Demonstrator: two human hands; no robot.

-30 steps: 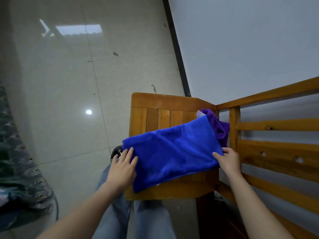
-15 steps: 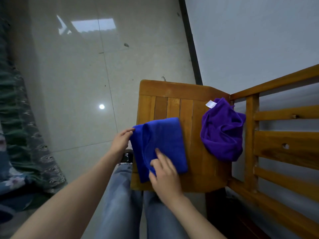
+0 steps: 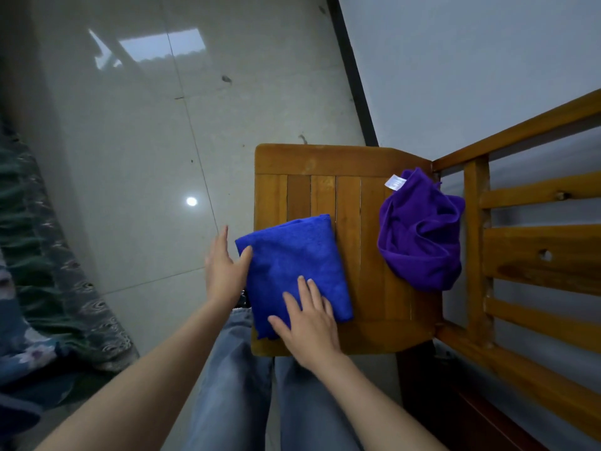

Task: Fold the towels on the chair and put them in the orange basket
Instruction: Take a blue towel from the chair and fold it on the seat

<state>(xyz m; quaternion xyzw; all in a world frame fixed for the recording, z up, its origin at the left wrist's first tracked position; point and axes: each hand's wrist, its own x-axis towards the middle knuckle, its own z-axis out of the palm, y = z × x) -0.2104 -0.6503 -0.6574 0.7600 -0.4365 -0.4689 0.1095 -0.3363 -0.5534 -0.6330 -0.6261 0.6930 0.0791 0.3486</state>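
Wooden chair (image 3: 325,161), right hand (image 3: 309,323) covering blue towel (image 3: 292,258) (near corner)

white tag (image 3: 395,182) on purple towel (image 3: 421,232), print too small to read

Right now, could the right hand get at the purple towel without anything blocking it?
Probably yes. The right hand lies flat on the folded blue towel, holding nothing. Only bare seat slats separate it from the purple towel, which lies crumpled in the open by the wooden rails.
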